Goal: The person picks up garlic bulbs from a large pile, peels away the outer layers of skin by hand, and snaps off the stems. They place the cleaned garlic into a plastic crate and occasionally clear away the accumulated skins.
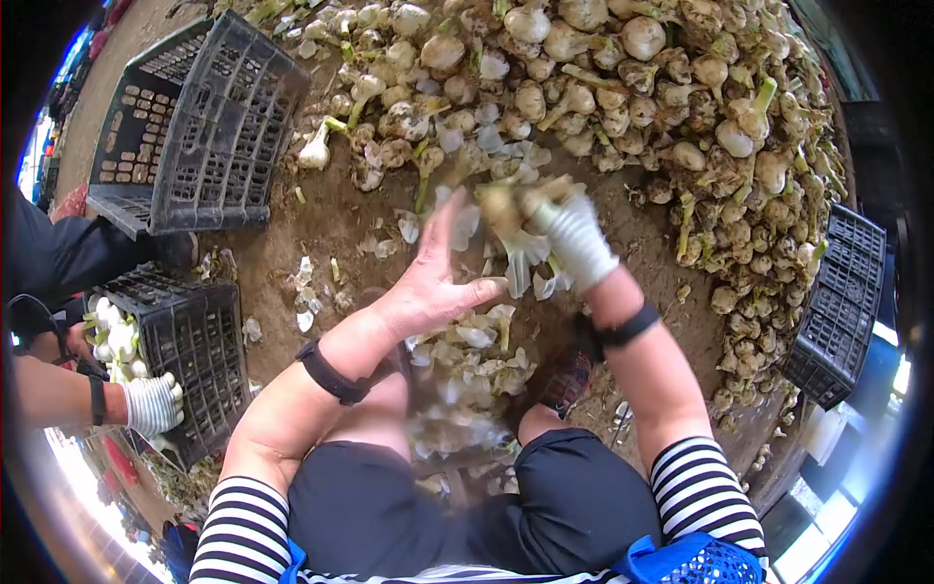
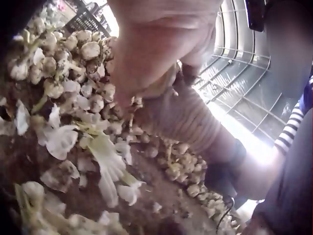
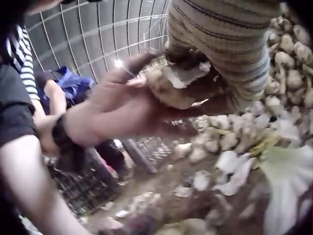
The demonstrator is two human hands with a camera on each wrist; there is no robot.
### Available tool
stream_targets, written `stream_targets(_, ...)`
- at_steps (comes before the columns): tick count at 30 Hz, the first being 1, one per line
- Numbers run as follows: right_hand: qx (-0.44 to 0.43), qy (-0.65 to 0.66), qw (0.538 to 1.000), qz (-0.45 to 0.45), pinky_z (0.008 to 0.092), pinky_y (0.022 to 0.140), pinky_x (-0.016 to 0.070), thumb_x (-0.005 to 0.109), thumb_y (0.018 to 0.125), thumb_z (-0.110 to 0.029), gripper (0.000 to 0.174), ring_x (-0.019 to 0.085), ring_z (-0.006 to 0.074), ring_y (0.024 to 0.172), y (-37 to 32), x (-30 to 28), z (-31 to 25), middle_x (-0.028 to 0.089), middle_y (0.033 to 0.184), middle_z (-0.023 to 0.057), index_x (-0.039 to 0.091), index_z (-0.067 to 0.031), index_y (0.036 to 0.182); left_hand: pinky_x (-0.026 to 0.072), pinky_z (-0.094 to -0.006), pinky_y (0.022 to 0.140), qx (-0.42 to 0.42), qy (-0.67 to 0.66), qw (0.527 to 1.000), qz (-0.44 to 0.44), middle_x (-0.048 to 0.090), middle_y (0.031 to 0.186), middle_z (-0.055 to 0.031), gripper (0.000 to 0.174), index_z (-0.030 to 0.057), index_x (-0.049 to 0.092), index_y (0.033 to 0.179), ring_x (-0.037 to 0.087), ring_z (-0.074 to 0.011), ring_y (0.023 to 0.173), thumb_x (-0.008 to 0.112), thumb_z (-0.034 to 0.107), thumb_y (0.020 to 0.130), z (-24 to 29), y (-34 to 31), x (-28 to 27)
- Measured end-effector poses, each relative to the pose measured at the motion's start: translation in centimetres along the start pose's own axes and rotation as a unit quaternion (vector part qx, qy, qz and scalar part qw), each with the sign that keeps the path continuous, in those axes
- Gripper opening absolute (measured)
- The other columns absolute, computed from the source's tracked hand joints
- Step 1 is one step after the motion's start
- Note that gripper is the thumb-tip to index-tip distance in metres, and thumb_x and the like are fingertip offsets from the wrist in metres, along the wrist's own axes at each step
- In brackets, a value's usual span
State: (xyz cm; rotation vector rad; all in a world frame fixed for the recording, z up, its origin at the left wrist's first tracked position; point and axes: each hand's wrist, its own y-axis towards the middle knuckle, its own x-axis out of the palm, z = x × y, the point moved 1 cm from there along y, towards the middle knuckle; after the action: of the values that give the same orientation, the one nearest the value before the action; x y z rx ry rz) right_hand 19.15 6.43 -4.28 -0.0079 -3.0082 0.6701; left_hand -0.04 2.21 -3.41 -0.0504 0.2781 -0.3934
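Note:
A garlic bulb (image 3: 168, 90) with loose, torn skin is gripped by my gloved right hand (image 1: 576, 238), whose fingers curl round it in the right wrist view. My bare left hand (image 1: 438, 277) is beside it, fingers straight and thumb spread toward the bulb. In the left wrist view the left palm (image 2: 151, 54) partly hides the striped glove (image 2: 186, 117). Pale skin (image 1: 525, 258) hangs below the right hand in the head view. Whether the left fingers touch the bulb is unclear.
A large garlic heap (image 1: 642, 88) spreads across the back and right. Peeled skins (image 1: 472, 360) lie between my legs. Black crates stand at the left (image 1: 229, 127) and right (image 1: 842, 302). Another person's gloved hand (image 1: 154, 404) touches a crate of white bulbs (image 1: 117, 336).

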Motion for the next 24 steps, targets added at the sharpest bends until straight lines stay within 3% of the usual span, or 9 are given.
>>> stream_targets(3, -0.025, 0.054, 0.993, -0.104, 0.0268, 0.058, 0.0464, 0.073, 0.076, -0.022, 0.027, 0.056, 0.0105, 0.065, -4.9, 2.0, 0.1, 0.064, 0.079, 0.0050, 0.063, -0.0043, 0.094, 0.0412, -0.0293, 0.093, -0.089, -0.270, 0.958, -0.029, 0.045, 0.121, -0.0055, 0.070, 0.0090, 0.029, 0.132, 0.047, -0.0147, 0.109, 0.070, 0.009, 0.075, 2.6, -0.8, -0.5)
stream_targets(5, -0.090, -0.243, 0.964, -0.065, 0.0280, 0.058, 0.0472, 0.072, 0.076, -0.028, 0.031, 0.058, 0.0127, 0.065, -4.0, -0.7, 0.0, 0.066, 0.080, 0.0068, 0.064, -0.0062, 0.096, 0.0425, -0.0266, 0.090, -0.093, -0.339, 0.935, 0.045, 0.047, 0.112, -0.0031, 0.058, 0.0105, 0.035, 0.123, 0.048, -0.0114, 0.103, 0.067, 0.003, 0.075, 2.9, -1.4, -0.4)
stream_targets(6, -0.044, -0.515, 0.856, 0.016, 0.0354, 0.068, 0.0482, 0.071, 0.075, -0.029, 0.031, 0.061, 0.0199, 0.072, -3.0, -1.7, -0.7, 0.066, 0.080, 0.0078, 0.065, -0.0068, 0.096, 0.0426, -0.0263, 0.090, -0.096, -0.352, 0.930, 0.050, 0.047, 0.112, -0.0029, 0.060, 0.0108, 0.035, 0.123, 0.048, -0.0114, 0.103, 0.067, 0.000, 0.074, 2.9, -1.6, -0.5)
stream_targets(7, -0.172, -0.573, 0.800, 0.044, 0.0437, 0.085, 0.0430, 0.067, 0.075, -0.024, 0.036, 0.060, 0.0297, 0.090, -3.1, -2.0, -1.7, 0.065, 0.089, 0.0134, 0.061, -0.0060, 0.106, 0.0426, -0.0261, 0.090, -0.098, -0.366, 0.924, 0.057, 0.047, 0.112, -0.0027, 0.063, 0.0112, 0.034, 0.123, 0.048, -0.0114, 0.102, 0.067, -0.003, 0.072, 3.0, -1.7, -0.7)
stream_targets(9, -0.406, -0.509, 0.744, 0.148, 0.0487, 0.097, 0.0336, 0.063, 0.074, -0.017, 0.046, 0.054, 0.0340, 0.105, -4.2, -1.2, -2.9, 0.062, 0.102, 0.0155, 0.054, -0.0063, 0.118, 0.0426, -0.0259, 0.090, -0.092, -0.328, 0.939, 0.046, 0.048, 0.111, -0.0026, 0.065, 0.0115, 0.033, 0.123, 0.049, -0.0116, 0.103, 0.066, -0.006, 0.070, 3.0, -1.9, -0.5)
stream_targets(12, -0.427, -0.426, 0.797, 0.030, 0.0519, 0.102, 0.0295, 0.060, 0.074, -0.012, 0.054, 0.051, 0.0353, 0.110, -6.5, 3.8, -3.3, 0.058, 0.111, 0.0161, 0.047, -0.0074, 0.126, 0.0421, -0.0261, 0.090, -0.096, -0.334, 0.938, 0.015, 0.048, 0.110, -0.0028, 0.068, 0.0119, 0.032, 0.123, 0.049, -0.0119, 0.104, 0.063, -0.011, 0.067, 4.6, -1.9, 0.5)
stream_targets(13, -0.490, -0.444, 0.750, 0.031, 0.0533, 0.102, 0.0282, 0.060, 0.074, -0.011, 0.056, 0.052, 0.0336, 0.110, -6.4, 4.3, -2.5, 0.059, 0.111, 0.0168, 0.046, -0.0095, 0.128, 0.0414, -0.0265, 0.091, -0.106, -0.379, 0.919, 0.001, 0.048, 0.109, -0.0030, 0.069, 0.0119, 0.031, 0.123, 0.048, -0.0120, 0.105, 0.061, -0.012, 0.066, 5.1, -1.9, 0.8)
stream_targets(20, -0.465, -0.436, 0.758, 0.140, 0.0495, 0.094, 0.0332, 0.064, 0.072, -0.011, 0.057, 0.059, 0.0287, 0.095, -4.1, 1.9, -1.7, 0.064, 0.089, 0.0091, 0.048, -0.0135, 0.126, 0.0420, -0.0262, 0.087, -0.158, -0.323, 0.930, 0.072, 0.047, 0.106, -0.0026, 0.062, 0.0098, 0.037, 0.120, 0.048, -0.0120, 0.099, 0.056, -0.011, 0.065, 3.0, -2.0, -0.1)
stream_targets(24, -0.494, -0.502, 0.708, -0.060, 0.0365, 0.077, 0.0420, 0.059, 0.072, -0.015, 0.048, 0.053, 0.0222, 0.087, -6.0, 2.1, -2.5, 0.057, 0.084, 0.0008, 0.055, -0.0151, 0.121, 0.0411, -0.0266, 0.087, -0.194, -0.354, 0.913, 0.059, 0.045, 0.109, -0.0040, 0.063, 0.0087, 0.034, 0.122, 0.046, -0.0123, 0.100, 0.056, -0.010, 0.066, 3.4, -2.0, 0.2)
